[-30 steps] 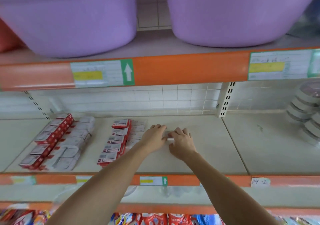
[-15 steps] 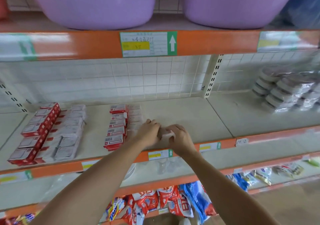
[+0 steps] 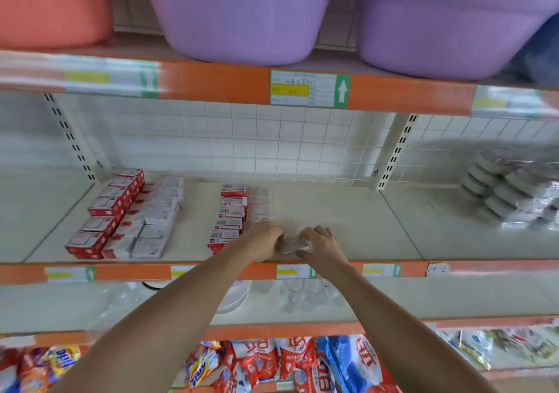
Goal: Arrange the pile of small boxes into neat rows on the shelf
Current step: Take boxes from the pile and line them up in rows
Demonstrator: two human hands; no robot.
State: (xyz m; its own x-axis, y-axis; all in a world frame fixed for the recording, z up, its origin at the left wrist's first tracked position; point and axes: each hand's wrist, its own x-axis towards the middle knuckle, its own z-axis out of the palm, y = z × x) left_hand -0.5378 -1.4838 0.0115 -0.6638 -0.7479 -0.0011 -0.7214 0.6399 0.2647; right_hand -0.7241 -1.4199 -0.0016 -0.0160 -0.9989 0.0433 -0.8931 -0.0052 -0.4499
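Both hands have drawn back toward the shelf [image 3: 348, 211] front. The left hand [image 3: 266, 243] and right hand [image 3: 322, 243] pinch one small box [image 3: 295, 245], fingers curled on its ends, beside the half-built row [image 3: 233, 211]; placing comes next.

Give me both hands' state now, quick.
Left hand: holding the white box at its left end.
Right hand: holding the same box, fingers curled over its right end.
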